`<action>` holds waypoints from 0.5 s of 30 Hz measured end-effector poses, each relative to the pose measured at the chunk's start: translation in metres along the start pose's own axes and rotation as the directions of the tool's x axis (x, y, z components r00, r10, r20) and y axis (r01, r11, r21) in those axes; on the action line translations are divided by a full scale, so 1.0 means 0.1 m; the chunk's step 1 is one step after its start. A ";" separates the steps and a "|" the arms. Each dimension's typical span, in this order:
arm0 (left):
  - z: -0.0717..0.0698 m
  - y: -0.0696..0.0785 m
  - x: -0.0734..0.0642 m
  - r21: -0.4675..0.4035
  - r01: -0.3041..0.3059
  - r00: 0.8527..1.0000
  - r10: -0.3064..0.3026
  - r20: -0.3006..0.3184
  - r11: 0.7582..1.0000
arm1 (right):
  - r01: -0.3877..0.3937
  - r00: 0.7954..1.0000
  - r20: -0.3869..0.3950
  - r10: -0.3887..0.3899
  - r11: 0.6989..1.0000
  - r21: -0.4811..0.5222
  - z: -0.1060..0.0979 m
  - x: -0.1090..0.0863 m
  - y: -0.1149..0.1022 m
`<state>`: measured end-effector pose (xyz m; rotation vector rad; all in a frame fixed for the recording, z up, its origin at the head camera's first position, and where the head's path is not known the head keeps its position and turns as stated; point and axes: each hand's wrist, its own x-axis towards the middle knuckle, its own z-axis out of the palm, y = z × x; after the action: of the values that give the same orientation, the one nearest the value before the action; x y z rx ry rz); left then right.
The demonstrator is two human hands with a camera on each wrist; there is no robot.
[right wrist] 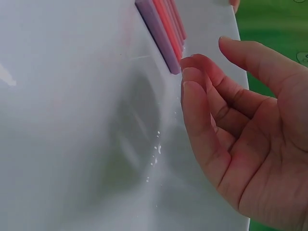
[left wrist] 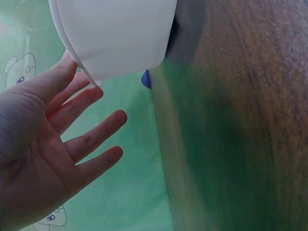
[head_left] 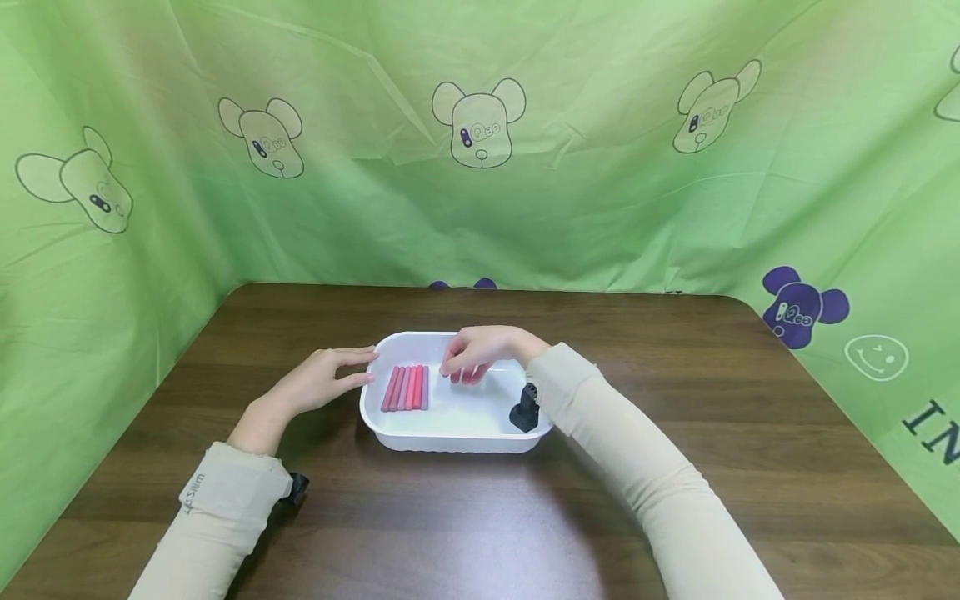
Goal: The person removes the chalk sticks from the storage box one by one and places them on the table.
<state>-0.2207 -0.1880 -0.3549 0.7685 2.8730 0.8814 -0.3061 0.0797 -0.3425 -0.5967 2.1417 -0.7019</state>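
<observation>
A white oval tray (head_left: 457,421) with raised walls stands on the table. At its left end lies a row of several slim sticks (head_left: 406,388) in pink, red and purple, side by side; what they are made of I cannot tell. My left hand (head_left: 321,379) touches the tray's left rim with thumb and forefinger tips, its other fingers stretched and apart in the left wrist view. Over the tray's middle, to the right of the sticks, hovers my right hand (head_left: 480,354). Its fingers (right wrist: 197,108) are loosely bent, thumb apart, and nothing shows between them.
A brown wood-grain table (head_left: 420,525) carries the tray. Green cloth (head_left: 480,217) with printed mouse heads hangs behind it and at both sides. Black devices sit at the right wrist (head_left: 526,410) and the left wrist (head_left: 297,487). Small pale specks (right wrist: 155,159) dot the tray's floor.
</observation>
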 end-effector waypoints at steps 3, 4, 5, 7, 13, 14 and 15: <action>0.00 0.00 0.00 -0.002 0.004 1.000 -0.004 0.000 1.000 | -0.006 1.000 0.004 0.006 1.000 0.002 0.03 0.04 -0.01; 0.00 0.00 0.00 -0.002 0.006 1.000 -0.006 0.000 1.000 | -0.008 1.000 0.006 0.008 1.000 0.002 0.03 0.06 -0.01; 0.00 0.00 0.00 -0.004 0.009 1.000 -0.009 0.001 1.000 | -0.011 1.000 0.007 0.011 1.000 0.005 0.04 0.07 -0.01; 0.00 0.00 -0.01 -0.005 0.012 1.000 -0.012 0.001 1.000 | -0.018 1.000 0.011 0.018 1.000 0.005 0.05 0.10 -0.01; 0.01 0.01 -0.01 -0.006 0.009 1.000 -0.009 -0.005 1.000 | -0.039 0.999 0.009 0.039 0.999 -0.005 0.09 0.15 -0.02; 0.01 0.00 -0.01 -0.006 0.008 1.000 -0.008 -0.005 1.000 | -0.041 0.999 0.007 0.041 0.999 -0.004 0.10 0.17 -0.02; 0.01 0.00 -0.01 -0.005 0.006 1.000 -0.006 -0.005 1.000 | -0.043 0.999 0.009 0.043 0.999 -0.005 0.11 0.17 -0.02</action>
<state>-0.2199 -0.1874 -0.3555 0.7580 2.8745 0.8911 -0.3072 0.0641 -0.3560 -0.5538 2.1422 -0.6694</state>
